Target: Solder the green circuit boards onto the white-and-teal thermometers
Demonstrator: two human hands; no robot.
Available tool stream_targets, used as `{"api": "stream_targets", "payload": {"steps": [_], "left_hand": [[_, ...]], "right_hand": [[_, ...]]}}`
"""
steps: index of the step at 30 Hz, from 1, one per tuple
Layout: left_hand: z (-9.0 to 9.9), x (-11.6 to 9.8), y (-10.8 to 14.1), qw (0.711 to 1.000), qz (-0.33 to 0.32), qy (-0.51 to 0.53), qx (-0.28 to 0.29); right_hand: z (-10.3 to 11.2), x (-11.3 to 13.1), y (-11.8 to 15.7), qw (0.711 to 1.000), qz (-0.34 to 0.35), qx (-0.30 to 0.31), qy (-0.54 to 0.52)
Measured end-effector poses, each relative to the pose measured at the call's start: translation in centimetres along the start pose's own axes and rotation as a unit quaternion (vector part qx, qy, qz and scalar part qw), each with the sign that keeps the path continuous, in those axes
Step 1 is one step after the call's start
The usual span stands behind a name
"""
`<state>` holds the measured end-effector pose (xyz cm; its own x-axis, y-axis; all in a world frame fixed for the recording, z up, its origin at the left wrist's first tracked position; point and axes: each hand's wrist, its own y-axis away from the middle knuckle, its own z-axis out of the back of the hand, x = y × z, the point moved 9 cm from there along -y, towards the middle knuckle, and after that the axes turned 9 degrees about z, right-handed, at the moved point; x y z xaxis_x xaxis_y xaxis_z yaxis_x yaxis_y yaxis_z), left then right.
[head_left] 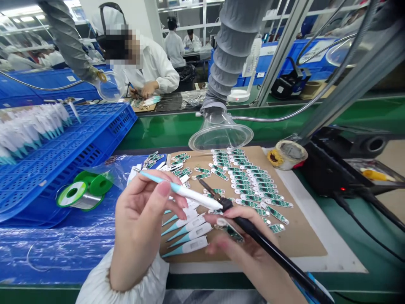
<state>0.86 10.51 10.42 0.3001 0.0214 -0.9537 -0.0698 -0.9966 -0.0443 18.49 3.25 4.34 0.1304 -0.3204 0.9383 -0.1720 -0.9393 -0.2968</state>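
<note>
My left hand pinches a white and light-blue thermometer casing, its metal tip pointing up and left. A black soldering iron lies across my right hand, its tip towards the upper left. Near the fingers of that hand is a small green circuit board, partly blurred. The casing's white end meets the iron's collar in view; whether they touch I cannot tell. Below my hands, several thermometers lie on the brown board. Rows of green circuit boards cover its middle and right.
A fume hose with a clear hood hangs over the board's back edge. Solder spools and a blue crate stand left. At right are a tip-cleaning pot and a black soldering station. A person works opposite.
</note>
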Motion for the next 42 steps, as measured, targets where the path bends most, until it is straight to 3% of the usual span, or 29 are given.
{"api": "stream_targets", "payload": {"steps": [3,11,17,19,21,23,26,30,35,37,42], "left_hand": [[1.3,0.3,-0.3,0.999,-0.002,0.013,-0.038],[4.5,2.1,0.9,0.995,0.027,-0.013,-0.099],[7.0,5.3,2.7,0.968,0.077,-0.229,-0.066],[6.5,4.6,3.1,0.947,0.025,-0.316,-0.052],[4.6,3.4,3.5,0.932,-0.046,-0.358,-0.014],[2.0,2.5,3.7,0.926,-0.1,-0.36,0.047],[-0.7,2.2,3.4,0.926,-0.121,-0.342,0.101],[-1.6,2.9,2.5,0.941,-0.088,-0.304,0.121],[-0.8,5.1,1.6,0.959,0.043,-0.241,0.146],[-0.7,5.6,1.4,0.957,0.078,-0.227,0.162],[-1.0,5.8,1.0,0.946,0.096,-0.235,0.202]], "right_hand": [[-0.2,-0.8,0.3,0.998,-0.029,0.024,-0.049],[1.8,-1.4,0.4,1.0,-0.009,-0.01,0.015],[1.9,-2.1,0.9,0.999,-0.039,-0.035,-0.003],[1.1,-2.1,0.9,0.999,-0.04,-0.025,-0.016],[0.5,-2.0,0.8,0.999,-0.04,-0.011,-0.007],[0.1,-1.8,0.8,0.999,-0.036,0.004,0.019],[0.1,-1.3,0.8,0.997,-0.015,0.019,0.071],[0.4,-0.6,0.9,0.989,0.037,0.026,0.141],[0.2,0.5,0.9,0.967,0.123,0.048,0.22],[0.0,0.7,0.9,0.965,0.132,0.062,0.216],[-0.3,0.3,0.7,0.969,0.117,0.098,0.197]]}}
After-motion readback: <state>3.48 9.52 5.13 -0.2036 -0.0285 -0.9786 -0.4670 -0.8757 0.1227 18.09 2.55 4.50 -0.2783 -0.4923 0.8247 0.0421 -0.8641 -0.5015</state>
